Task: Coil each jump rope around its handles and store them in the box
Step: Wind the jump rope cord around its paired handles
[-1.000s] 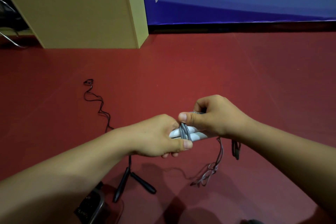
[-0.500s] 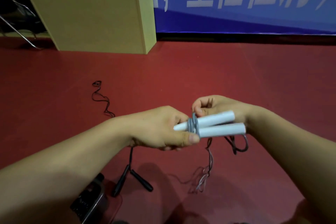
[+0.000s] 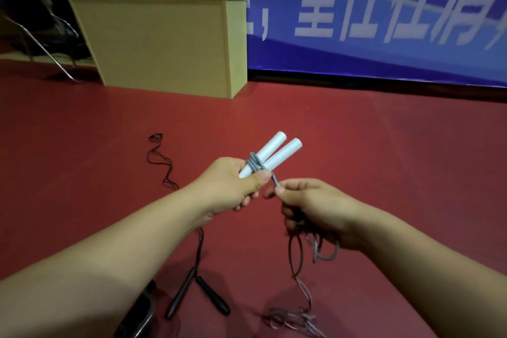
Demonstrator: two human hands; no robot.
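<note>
**Coiling the grey rope: winding in progress**

While the left hand (image 3: 233, 186) grips the paired white handles (image 3: 274, 155), the right hand (image 3: 315, 206) pinches the grey cord (image 3: 275, 181), slack trailing to the floor (image 3: 384, 173). Next: carry the cord around the handles, keeping tension. Wooden box (image 3: 159, 44): interior hidden. Black jump rope (image 3: 197, 293): uncoiled.

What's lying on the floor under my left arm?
Two black jump-rope handles in a V, their dark cord running beneath the left forearm; that middle stretch is hidden.

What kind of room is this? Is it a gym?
Probably a sports hall or activity room: a red sports-type floor, a big blue banner along the wall, and jump ropes, including a black one, lying about.
</note>
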